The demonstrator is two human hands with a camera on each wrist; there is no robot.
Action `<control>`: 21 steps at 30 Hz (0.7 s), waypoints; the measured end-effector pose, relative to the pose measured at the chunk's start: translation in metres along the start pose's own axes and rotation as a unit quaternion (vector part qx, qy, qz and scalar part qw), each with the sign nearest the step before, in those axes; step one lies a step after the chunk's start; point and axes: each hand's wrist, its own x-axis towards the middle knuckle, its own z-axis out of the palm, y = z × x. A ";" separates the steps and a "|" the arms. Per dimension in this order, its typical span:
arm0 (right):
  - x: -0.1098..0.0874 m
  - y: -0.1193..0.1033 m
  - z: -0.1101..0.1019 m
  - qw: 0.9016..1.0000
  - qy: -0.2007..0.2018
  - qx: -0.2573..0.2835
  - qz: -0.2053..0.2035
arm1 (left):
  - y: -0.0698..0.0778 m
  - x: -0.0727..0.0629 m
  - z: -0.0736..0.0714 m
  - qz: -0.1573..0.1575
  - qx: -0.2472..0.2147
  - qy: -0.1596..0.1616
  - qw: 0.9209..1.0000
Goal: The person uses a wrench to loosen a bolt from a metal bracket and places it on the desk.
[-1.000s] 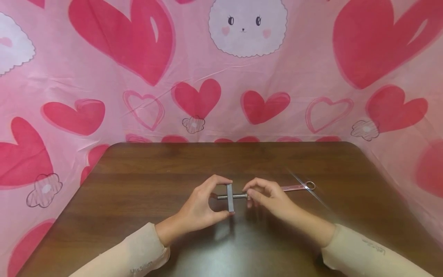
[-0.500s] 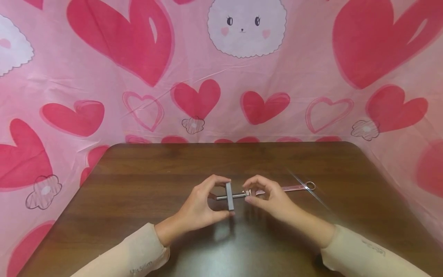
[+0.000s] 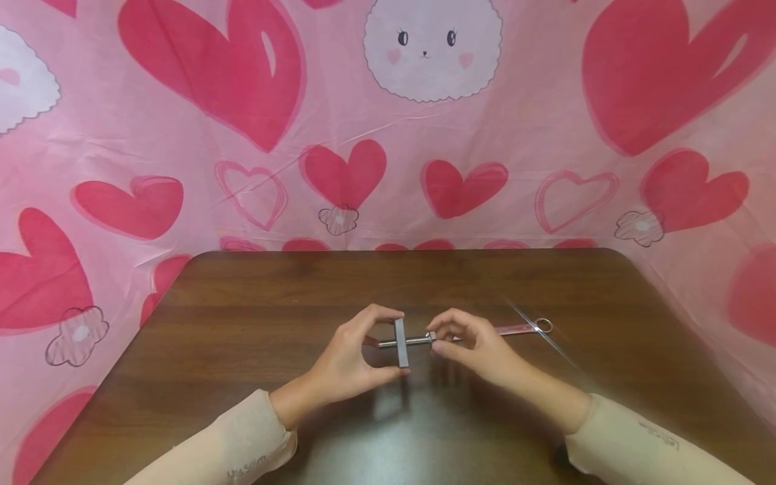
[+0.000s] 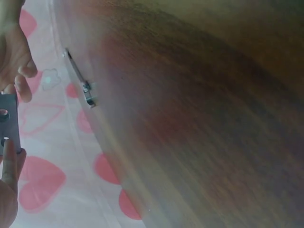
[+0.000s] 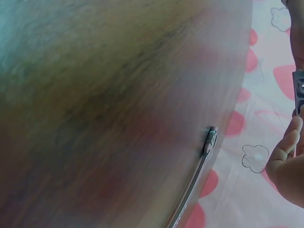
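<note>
Gripping the grey plate [image 3: 402,351] by its ends, twelve-to-six, is the left hand [image 3: 348,357]; the bolt [image 3: 417,340] runs through toward three o'clock, head pinched by the nearer right hand [image 3: 475,342]; ring-ended strip [image 3: 515,329] beyond, two o'clock.

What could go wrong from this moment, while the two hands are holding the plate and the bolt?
The plate might slip or tilt: the left hand pinches it only by its ends, above the table.
The bolt might slide out if the right hand lets go; whether any thread grips is not visible.
The right hand could perhaps knock the metal tool lying beyond it.
</note>
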 end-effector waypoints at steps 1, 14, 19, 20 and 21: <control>0.000 0.000 0.000 1.000 -0.005 0.006 0.005 | 0.000 0.000 0.000 0.004 0.000 0.000 1.000; 0.004 -0.006 0.004 0.998 -0.007 0.042 0.036 | 0.000 -0.001 0.002 0.020 -0.003 -0.001 1.000; 0.004 -0.005 0.004 1.000 0.010 0.017 0.009 | -0.001 -0.001 0.001 0.020 0.002 0.000 1.000; 0.004 -0.005 0.005 1.000 0.011 0.010 -0.001 | -0.001 -0.001 0.001 0.018 0.003 0.001 1.000; 0.003 -0.005 0.005 1.000 0.010 0.005 -0.011 | -0.001 -0.001 0.001 0.016 0.003 0.001 1.000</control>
